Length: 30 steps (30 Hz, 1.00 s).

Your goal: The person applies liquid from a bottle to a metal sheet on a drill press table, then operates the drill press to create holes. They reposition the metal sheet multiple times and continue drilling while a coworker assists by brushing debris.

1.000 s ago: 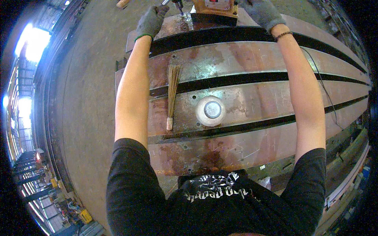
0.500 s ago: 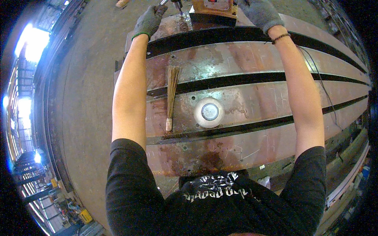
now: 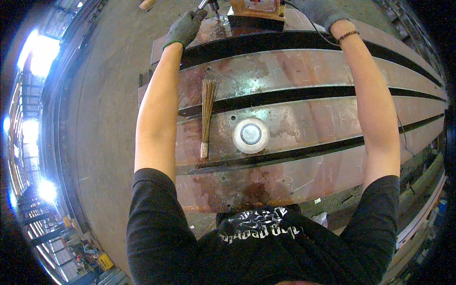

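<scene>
My left hand (image 3: 184, 28), in a grey glove with a green cuff, is closed around a silver metal lever (image 3: 203, 4) at the top of the view. Beside it stands a drilling machine (image 3: 254, 6) with a yellow-brown body on a black base, resting on the farthest steel beam; its dark drill bit (image 3: 215, 7) points down at the metal. To the machine's right is my gloved right hand (image 3: 327, 13), apart from its body. A dark cable (image 3: 311, 21) runs from the machine toward that wrist. The right fingers are mostly cut off by the upper edge.
Several long steel beams (image 3: 313, 111) lie side by side with dark gaps between them. On a nearer beam are a bundle of thin sticks (image 3: 207, 114) and a round pale metal container (image 3: 251, 135). A wood piece (image 3: 147, 4) lies on the floor (image 3: 102, 142).
My right hand has moved right, away from the machine, and the cable now shows looping near its wrist. My left hand has shifted slightly right with the lever.
</scene>
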Motion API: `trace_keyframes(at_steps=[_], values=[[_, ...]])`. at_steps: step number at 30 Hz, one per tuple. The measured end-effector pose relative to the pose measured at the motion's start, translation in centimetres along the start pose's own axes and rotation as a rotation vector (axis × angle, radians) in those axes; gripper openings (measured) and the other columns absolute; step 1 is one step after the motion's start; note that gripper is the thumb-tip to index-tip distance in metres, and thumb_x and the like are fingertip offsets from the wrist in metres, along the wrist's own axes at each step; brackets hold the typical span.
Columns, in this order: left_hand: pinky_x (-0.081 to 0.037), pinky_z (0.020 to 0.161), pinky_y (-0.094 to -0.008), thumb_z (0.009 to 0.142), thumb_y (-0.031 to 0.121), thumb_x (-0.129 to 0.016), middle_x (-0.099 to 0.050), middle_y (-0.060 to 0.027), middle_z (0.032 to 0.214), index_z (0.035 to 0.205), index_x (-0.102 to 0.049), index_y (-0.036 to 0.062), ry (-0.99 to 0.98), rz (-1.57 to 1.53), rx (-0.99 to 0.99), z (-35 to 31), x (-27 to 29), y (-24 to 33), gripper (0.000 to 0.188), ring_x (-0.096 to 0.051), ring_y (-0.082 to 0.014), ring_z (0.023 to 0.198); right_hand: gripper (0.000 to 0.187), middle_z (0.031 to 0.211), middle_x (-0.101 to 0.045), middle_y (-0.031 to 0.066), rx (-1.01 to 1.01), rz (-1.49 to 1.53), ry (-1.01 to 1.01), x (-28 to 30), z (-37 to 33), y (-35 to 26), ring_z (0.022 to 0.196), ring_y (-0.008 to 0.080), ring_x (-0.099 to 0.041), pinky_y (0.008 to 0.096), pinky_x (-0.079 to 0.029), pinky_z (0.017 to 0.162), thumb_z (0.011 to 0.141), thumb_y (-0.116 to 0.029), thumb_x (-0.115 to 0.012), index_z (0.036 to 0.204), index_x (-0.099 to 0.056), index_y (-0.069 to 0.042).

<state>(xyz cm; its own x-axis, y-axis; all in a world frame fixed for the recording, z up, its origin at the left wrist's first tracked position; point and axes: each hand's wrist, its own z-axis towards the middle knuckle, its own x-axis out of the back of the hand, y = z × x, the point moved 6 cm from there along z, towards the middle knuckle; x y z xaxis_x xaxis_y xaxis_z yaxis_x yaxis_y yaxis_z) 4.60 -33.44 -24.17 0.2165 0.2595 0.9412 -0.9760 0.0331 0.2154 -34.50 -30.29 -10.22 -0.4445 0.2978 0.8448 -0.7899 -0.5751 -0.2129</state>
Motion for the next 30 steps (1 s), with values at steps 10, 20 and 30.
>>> trace_keyframes(at_steps=[10, 20, 30], values=[[-0.055, 0.084, -0.0531, 0.1, 0.038, -0.058, -0.069, -0.0287, 0.11, 0.119, -0.068, 0.0082, 0.115, -0.089, -0.347, -2.0, 5.3, 21.8, 0.037, -0.07, -0.0438, 0.099, 0.046, 0.113, -0.073, 0.0214, 0.176, -0.17, -0.013, 5.2, 1.2, 0.6, 0.104, 0.0425, -0.07, 0.0496, -0.055, 0.091, 0.093, -0.045, -0.064, 0.128, -0.069, -0.015], [-0.051, 0.103, -0.049, 0.084, 0.061, -0.069, -0.065, -0.03, 0.13, 0.133, -0.063, 0.0017, -0.27, -0.323, -0.253, 4.3, -6.5, 29.4, 0.077, -0.064, -0.0434, 0.122, 0.048, 0.112, -0.074, 0.0203, 0.069, -0.273, -0.109, 5.2, 2.3, 2.3, 0.102, 0.0406, -0.071, 0.049, -0.056, 0.089, 0.091, -0.046, -0.065, 0.13, -0.069, -0.019], [-0.056, 0.07, -0.0491, 0.091, 0.027, -0.064, -0.072, -0.0218, 0.085, 0.099, -0.071, -0.0011, 0.547, 0.298, -0.567, 3.2, 16.8, 27.5, 0.03, -0.073, -0.0359, 0.079, 0.04, 0.11, -0.074, 0.0196, 0.336, -0.35, -0.154, 4.6, 4.0, 2.3, 0.098, 0.0394, -0.071, 0.0476, -0.055, 0.089, 0.095, -0.037, -0.062, 0.127, -0.069, -0.015]])
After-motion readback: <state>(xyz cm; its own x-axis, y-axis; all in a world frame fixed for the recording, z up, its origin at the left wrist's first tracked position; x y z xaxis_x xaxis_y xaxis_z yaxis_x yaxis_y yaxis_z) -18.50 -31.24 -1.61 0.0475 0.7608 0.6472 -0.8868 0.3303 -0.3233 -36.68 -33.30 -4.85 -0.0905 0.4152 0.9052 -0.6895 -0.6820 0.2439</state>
